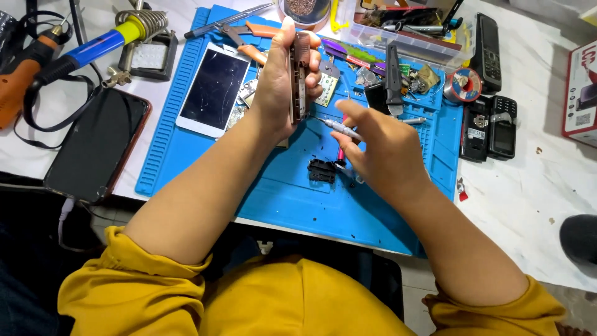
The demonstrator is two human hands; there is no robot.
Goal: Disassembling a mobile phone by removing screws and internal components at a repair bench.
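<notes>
**Blue mat, two hands over an opened phone**

Orange drill handle (15, 78) sits at nine o'clock on the white worktop (528, 186), with a blue-and-yellow soldering iron (99, 45) in its coil stand just beside it. Below them lies a dark phone (96, 144) in a red case, face up. On to the blue mat (292, 193): a white smartphone (213, 89) with a cracked screen lies at its ten o'clock corner. Centre stage now, the left hand (283, 81) has its grip closed around a brown phone frame (300, 78), held on edge and upright above the mat, towards twelve o'clock. Just to the right, the right hand (379, 152) pinches a slim screwdriver (339, 129), its tip aimed at the frame's lower end. A small black part (322, 170) rests on the mat at six o'clock from the frame. Out at three o'clock, two black keypad phones (491, 127) lie on the worktop, with a solder reel (465, 84) near them.
</notes>
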